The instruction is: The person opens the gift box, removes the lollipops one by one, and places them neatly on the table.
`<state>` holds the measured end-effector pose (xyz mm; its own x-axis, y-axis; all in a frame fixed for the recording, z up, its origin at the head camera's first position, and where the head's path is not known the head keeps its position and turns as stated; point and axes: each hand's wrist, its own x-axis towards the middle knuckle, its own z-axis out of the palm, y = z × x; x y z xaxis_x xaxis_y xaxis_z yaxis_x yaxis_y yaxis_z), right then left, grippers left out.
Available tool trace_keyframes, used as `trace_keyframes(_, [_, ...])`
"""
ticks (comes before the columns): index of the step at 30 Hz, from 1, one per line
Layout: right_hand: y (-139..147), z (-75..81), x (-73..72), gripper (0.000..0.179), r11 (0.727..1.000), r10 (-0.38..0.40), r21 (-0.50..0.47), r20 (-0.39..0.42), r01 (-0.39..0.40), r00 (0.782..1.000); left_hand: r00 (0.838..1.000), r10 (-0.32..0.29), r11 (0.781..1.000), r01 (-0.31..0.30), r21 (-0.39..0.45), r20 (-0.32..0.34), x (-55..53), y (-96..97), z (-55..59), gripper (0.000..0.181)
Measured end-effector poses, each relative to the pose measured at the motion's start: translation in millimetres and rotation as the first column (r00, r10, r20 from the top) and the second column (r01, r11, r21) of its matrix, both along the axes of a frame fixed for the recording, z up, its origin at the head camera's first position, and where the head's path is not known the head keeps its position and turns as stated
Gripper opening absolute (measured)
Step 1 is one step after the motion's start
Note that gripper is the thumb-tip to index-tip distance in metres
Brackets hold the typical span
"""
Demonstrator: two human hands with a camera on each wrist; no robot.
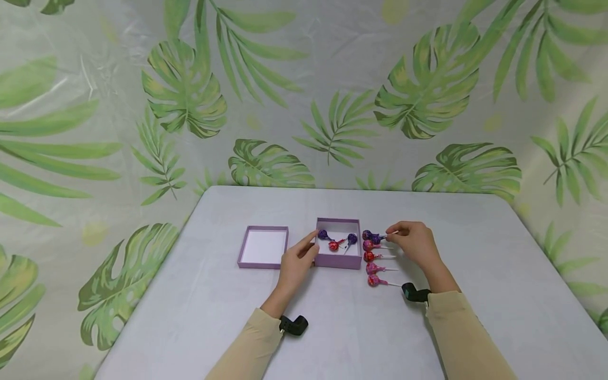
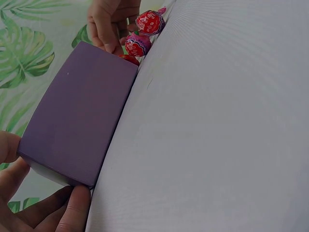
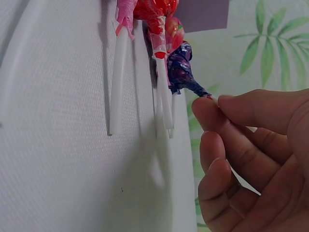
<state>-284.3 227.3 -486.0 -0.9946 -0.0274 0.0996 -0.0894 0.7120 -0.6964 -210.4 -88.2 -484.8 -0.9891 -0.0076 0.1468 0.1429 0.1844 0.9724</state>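
My left hand (image 1: 296,264) holds the left side of a purple open-topped box (image 1: 338,260), thumb and fingers at its edge. In the left wrist view the box's purple wall (image 2: 79,113) hides what lies inside. Two dark purple lollipops and a red lollipop (image 1: 334,246) lie in the box. To its right, my right hand (image 1: 415,243) pinches the stick end of a dark purple lollipop (image 3: 181,70) between thumb and index finger. Another dark purple lollipop (image 1: 366,235) lies against it. Below are several pink and red lollipops (image 1: 369,256) in a column, sticks pointing right.
A shallow purple lid (image 1: 263,265) with a white inside lies left of the box. All rests on a white-covered table (image 1: 199,316). Behind the table hangs a leaf-patterned sheet (image 1: 342,63). A black wrist camera (image 1: 294,325) sits on the left wrist, another (image 1: 415,293) on the right.
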Motion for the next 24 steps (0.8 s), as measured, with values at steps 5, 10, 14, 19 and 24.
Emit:
trace_keyframes(5, [3,-0.5,-0.9,0.017,1.000,0.003,-0.001,0.026,-0.003,1.000,1.000,0.007,1.000,-0.007,0.008,-0.012,0.1,0.8,0.9,0.039])
trace_keyframes(10, [7,0.3,-0.2,0.018,1.000,0.010,0.001,0.054,-0.010,0.998,1.000,0.008,1.000,-0.007,0.011,-0.006,0.9,0.9,1.9,0.039])
trace_keyframes(14, [12,0.2,-0.3,0.019,1.000,0.011,0.001,0.065,-0.011,0.998,1.000,0.005,1.000,-0.005,0.010,-0.003,0.8,0.9,1.5,0.039])
trace_keyframes(19, [20,-0.2,-0.4,0.017,1.000,0.012,0.010,0.069,-0.013,0.998,1.000,-0.005,1.000,0.005,0.013,0.005,0.7,0.4,2.0,0.039])
trace_keyframes(24, [24,-0.2,0.2,0.015,0.999,0.012,0.039,0.076,-0.015,0.997,1.000,-0.011,1.000,0.011,0.011,0.005,0.7,-0.2,2.9,0.039])
